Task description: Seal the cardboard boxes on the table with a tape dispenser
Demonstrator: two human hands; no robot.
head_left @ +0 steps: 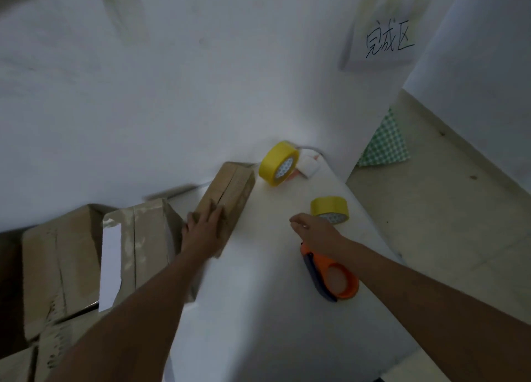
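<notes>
Head view: at frame centre the left hand (202, 228) lies flat, fingers straight, on a small unsealed box (230, 197) on the white counter (258, 295). Right of centre, the right hand (311, 232), fingers loosely curled and holding nothing, hovers above the orange dispenser (336, 278), beside a yellow tape roll (330, 209).

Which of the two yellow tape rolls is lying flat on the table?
The nearer tape roll, just beyond the right hand, lies flat. The far tape roll by the wall stands on edge.
</notes>
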